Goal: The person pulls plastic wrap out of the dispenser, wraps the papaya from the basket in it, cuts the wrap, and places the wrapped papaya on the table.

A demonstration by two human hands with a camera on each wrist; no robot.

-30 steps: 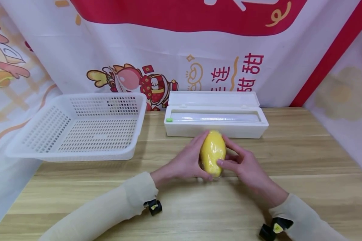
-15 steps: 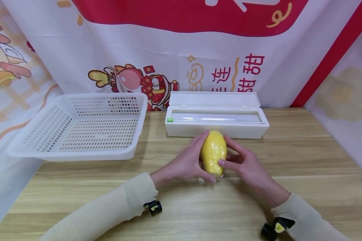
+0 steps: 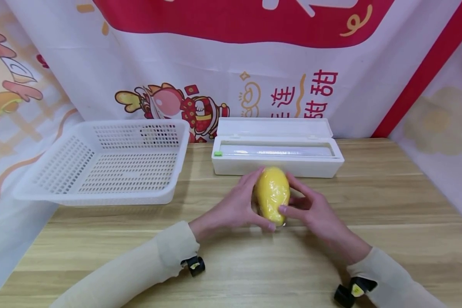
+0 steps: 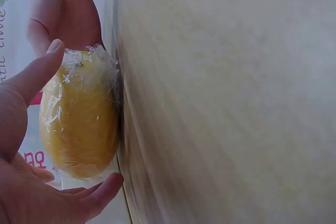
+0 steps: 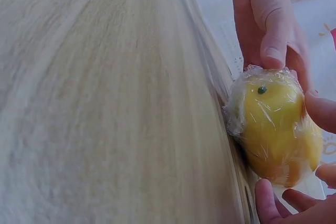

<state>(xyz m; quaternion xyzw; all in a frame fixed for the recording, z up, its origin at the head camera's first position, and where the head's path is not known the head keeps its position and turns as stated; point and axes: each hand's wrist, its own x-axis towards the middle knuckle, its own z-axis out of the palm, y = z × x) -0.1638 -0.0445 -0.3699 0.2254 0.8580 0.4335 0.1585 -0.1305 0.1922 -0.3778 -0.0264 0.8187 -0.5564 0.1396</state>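
Observation:
A yellow mango (image 3: 272, 194) wrapped in clear cling film lies lengthwise between both hands, close over the wooden table. My left hand (image 3: 235, 207) curves round its left side, thumb at the near end. From the right, my right hand (image 3: 317, 214) holds it with the thumb on top and the fingers along the far right side. Crinkled film bunches at one end of the mango (image 4: 84, 119) in the left wrist view. A small dark green stem spot shows through the film on the mango (image 5: 275, 135) in the right wrist view.
Just behind the hands stands a white cling film box (image 3: 277, 167), lid raised, with a film roll (image 3: 273, 150) inside. At the left is a white perforated basket (image 3: 119, 197). A printed cloth (image 3: 177, 55) hangs along the table's back edge.
The left hand has shifted slightly left against the mango's side. The mango and the right hand stay nearly in place; the head view has moved a little.

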